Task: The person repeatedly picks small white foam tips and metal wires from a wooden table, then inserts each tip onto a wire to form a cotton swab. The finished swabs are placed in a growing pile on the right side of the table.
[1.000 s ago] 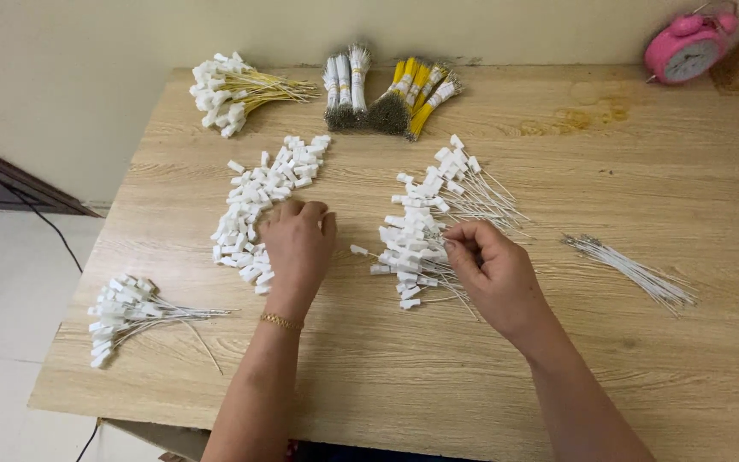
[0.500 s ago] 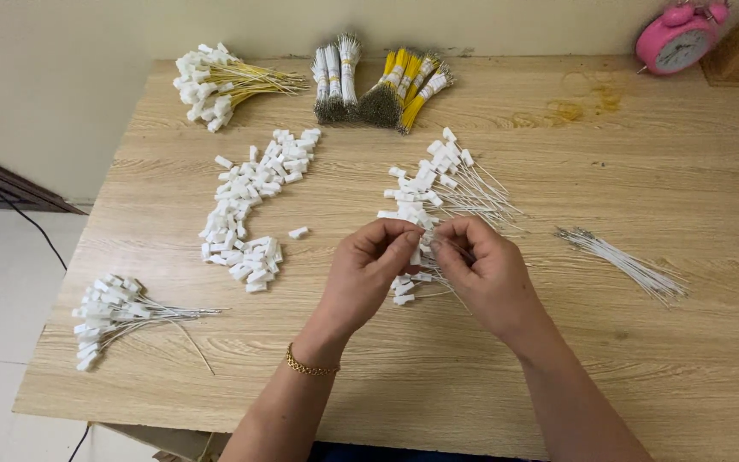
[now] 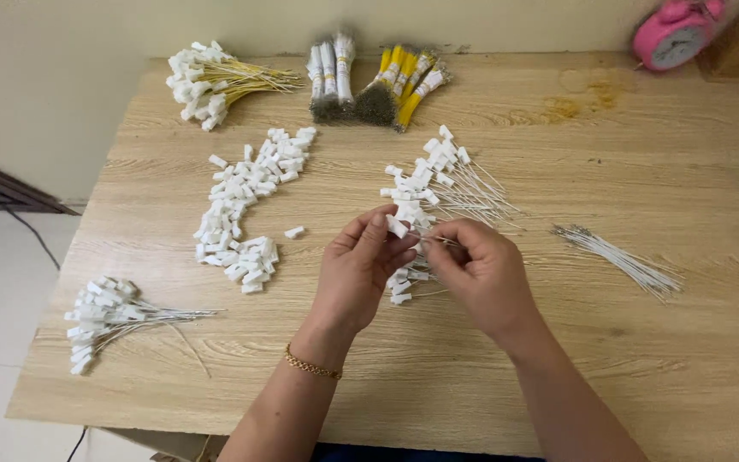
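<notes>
My left hand (image 3: 359,269) pinches a small white plastic connector (image 3: 397,227) between thumb and fingers. My right hand (image 3: 482,274) holds a thin white wire (image 3: 448,241) whose end meets that connector. Both hands hover just above a spread pile of white wires with connectors fitted (image 3: 438,184) at the middle of the wooden table (image 3: 558,359). A gold bracelet sits on my left wrist.
Loose white connectors (image 3: 245,205) lie in a band to the left. A bundle of bare white wires (image 3: 617,257) lies to the right. A finished white bunch (image 3: 100,321) sits near the left edge. Yellow-wired bunches (image 3: 215,81), bound wire bundles (image 3: 374,81) and a pink alarm clock (image 3: 673,34) line the back.
My left hand left the loose connector band with one piece and came to the middle. It now meets my right hand, which lifted a wire from the pile.
</notes>
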